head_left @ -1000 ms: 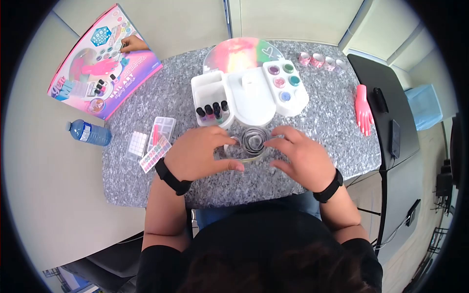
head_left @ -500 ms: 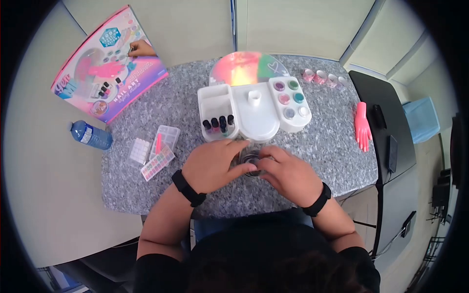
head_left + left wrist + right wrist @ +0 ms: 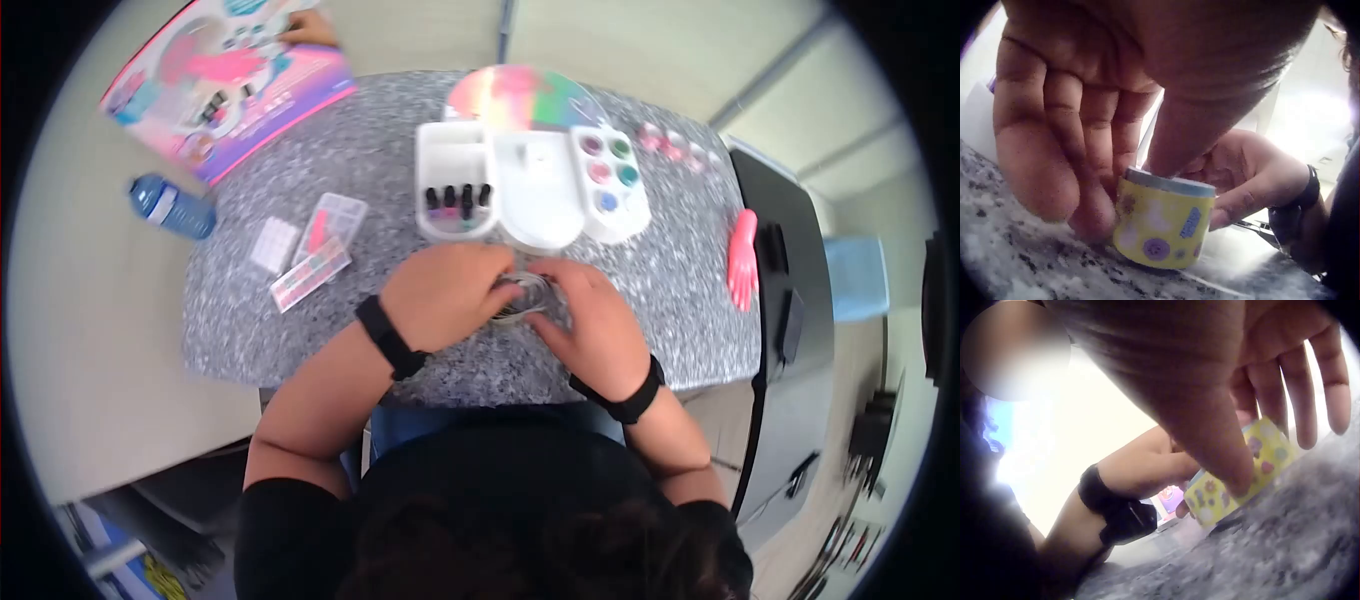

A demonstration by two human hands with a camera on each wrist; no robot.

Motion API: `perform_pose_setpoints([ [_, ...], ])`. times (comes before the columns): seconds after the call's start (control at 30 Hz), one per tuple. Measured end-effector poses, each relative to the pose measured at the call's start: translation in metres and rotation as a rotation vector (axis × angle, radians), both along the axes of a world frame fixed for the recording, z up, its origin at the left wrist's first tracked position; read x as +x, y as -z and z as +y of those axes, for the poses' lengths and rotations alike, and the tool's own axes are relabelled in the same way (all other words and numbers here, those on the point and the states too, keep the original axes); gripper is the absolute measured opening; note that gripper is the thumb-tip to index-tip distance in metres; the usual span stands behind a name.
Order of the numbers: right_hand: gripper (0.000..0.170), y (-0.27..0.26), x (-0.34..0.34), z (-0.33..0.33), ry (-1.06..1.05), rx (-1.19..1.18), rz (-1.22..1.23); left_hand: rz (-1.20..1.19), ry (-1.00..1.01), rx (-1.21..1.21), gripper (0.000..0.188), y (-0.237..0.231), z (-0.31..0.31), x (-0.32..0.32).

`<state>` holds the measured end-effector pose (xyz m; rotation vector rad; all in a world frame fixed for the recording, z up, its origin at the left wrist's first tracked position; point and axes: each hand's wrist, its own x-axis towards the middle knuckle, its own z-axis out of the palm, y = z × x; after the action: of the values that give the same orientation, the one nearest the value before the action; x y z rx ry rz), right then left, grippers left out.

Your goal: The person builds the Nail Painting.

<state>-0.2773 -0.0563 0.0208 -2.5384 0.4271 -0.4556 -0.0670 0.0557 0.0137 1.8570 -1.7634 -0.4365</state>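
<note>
A round roll of nested rings (image 3: 531, 293) lies on the speckled table at its front, between both hands. Its outer side is yellow with printed shapes in the left wrist view (image 3: 1163, 225) and the right wrist view (image 3: 1267, 455). My left hand (image 3: 443, 295) holds the roll's left side, thumb tip at the grey-blue upper rim, fingers bent beside it. The right hand (image 3: 602, 325) curves around the opposite side, its thumb against the yellow outer face. Fingers hide part of the roll.
Behind the hands stands a white tray (image 3: 540, 205) with dark-capped bottles and colored pots. Left are clear cases (image 3: 340, 215), a sticker sheet (image 3: 311, 275), a bottle (image 3: 172, 205) and a printed box (image 3: 235, 90). A pink model hand (image 3: 742, 262) lies right.
Both hands, spread apart around the roll a second ago, have closed in on it. The head view has shifted, and the left thumb now reaches the roll's rim.
</note>
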Motion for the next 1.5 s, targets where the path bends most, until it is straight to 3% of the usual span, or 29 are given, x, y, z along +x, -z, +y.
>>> perform_pose_setpoints([
  [0.07, 0.057, -0.001, 0.005, 0.002, 0.069, 0.058, -0.085, 0.047, 0.057, -0.091, 0.019, 0.006, -0.001, 0.004],
  [0.13, 0.058, -0.016, 0.014, 0.000, 0.072, 0.098, -0.095, 0.023, -0.024, -0.061, 0.017, -0.007, 0.003, 0.004],
  [0.23, 0.057, -0.029, 0.028, -0.010, 0.017, 0.197, -0.327, 0.234, -0.147, -0.245, 0.020, -0.014, -0.005, 0.009],
  [0.33, 0.055, -0.045, 0.053, -0.023, -0.092, -0.006, -0.381, 0.310, -0.213, -0.404, 0.027, -0.018, -0.005, 0.023],
  [0.4, 0.051, -0.059, 0.077, -0.028, -0.110, 0.015, -0.388, 0.369, -0.284, -0.393, 0.029, -0.034, 0.003, 0.034],
  [0.47, 0.051, -0.063, 0.103, -0.043, -0.100, -0.028, -0.444, 0.608, -0.456, -0.551, 0.026, -0.027, -0.006, 0.045],
  [0.53, 0.051, -0.063, 0.126, -0.065, -0.171, 0.052, -0.428, 0.592, -0.499, -0.567, 0.022, -0.018, -0.012, 0.061],
  [0.63, 0.052, -0.057, 0.148, -0.092, -0.172, 0.200, -0.208, 0.695, -0.662, -0.585, 0.031, -0.014, -0.013, 0.083],
  [0.83, 0.071, -0.023, 0.181, -0.118, -0.248, 0.181, 0.176, 0.831, -0.613, -0.571, 0.031, -0.001, -0.019, 0.090],
  [1.0, 0.075, -0.032, 0.155, -0.119, -0.177, 0.215, 0.142, 0.848, -0.556, -0.689, 0.033, -0.005, -0.015, 0.083],
  [1.1, 0.065, -0.030, 0.123, -0.157, -0.090, 0.119, -0.135, 0.850, -0.531, -0.703, 0.039, -0.012, -0.011, 0.074],
  [1.17, 0.057, -0.027, 0.095, -0.196, 0.207, 0.026, -0.202, 0.926, -0.469, -0.723, 0.042, -0.017, -0.010, 0.068],
  [1.2, 0.053, -0.024, 0.071, -0.227, 0.400, -0.127, -0.082, 0.925, -0.460, -0.722, 0.042, -0.016, -0.007, 0.068],
  [1.23, 0.050, -0.017, 0.043, -0.251, 0.595, -0.273, 0.055, 0.905, -0.304, -0.730, 0.040, -0.011, -0.001, 0.069],
  [1.27, 0.043, -0.009, 0.031, -0.262, 0.651, -0.290, 0.117, 0.879, -0.149, -0.744, 0.038, -0.009, 0.001, 0.068],
  [1.33, 0.037, 0.005, 0.019, -0.273, 0.703, -0.287, 0.152, 0.893, -0.163, -0.753, 0.036, -0.012, -0.003, 0.060],
  [1.4, 0.029, 0.018, 0.016, -0.290, 0.556, -0.137, 0.102, 0.915, -0.150, -0.726, 0.033, -0.011, -0.005, 0.058],
  [1.5, 0.023, 0.029, 0.025, -0.291, 0.665, -0.142, 0.139, 0.905, -0.117, -0.711, 0.032, -0.007, -0.007, 0.057],
])
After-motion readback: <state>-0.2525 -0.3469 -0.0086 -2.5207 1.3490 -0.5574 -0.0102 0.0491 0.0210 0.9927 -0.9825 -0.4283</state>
